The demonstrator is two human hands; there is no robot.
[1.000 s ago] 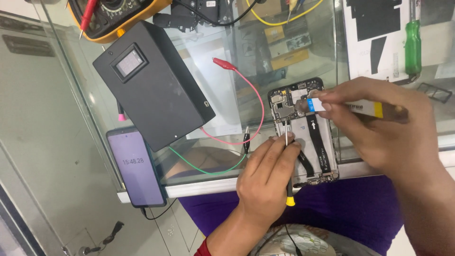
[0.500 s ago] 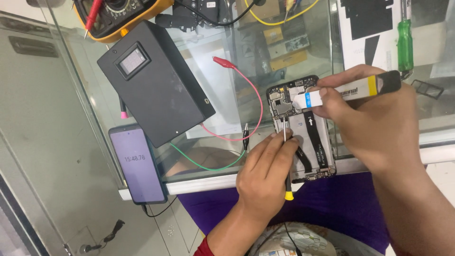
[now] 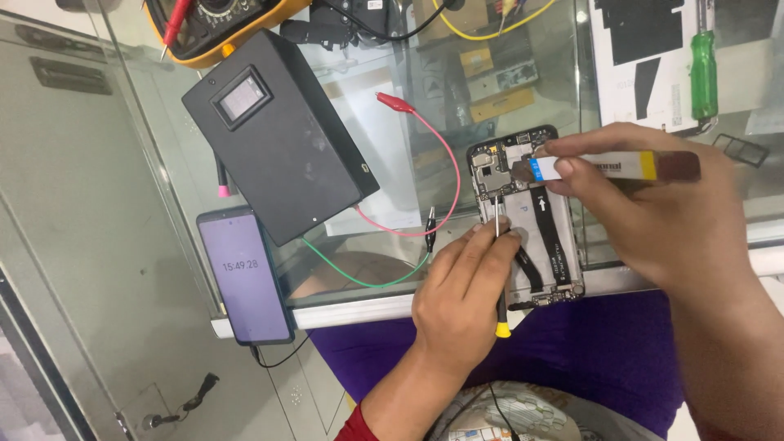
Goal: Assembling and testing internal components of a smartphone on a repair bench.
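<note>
My left hand [image 3: 461, 294] pinches a small screwdriver [image 3: 499, 269], fingers closed round its shaft, tip down on the opened phone [image 3: 527, 216] lying at the near edge of the glass counter [image 3: 392, 163]. My right hand [image 3: 653, 212] grips a flat pry tool [image 3: 612, 166], its end on the phone's upper board. A black box [image 3: 278, 135] sits further left along the counter.

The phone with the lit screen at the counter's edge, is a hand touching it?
No. The lit phone lies apart at the left, while both hands work on the opened phone.
</note>
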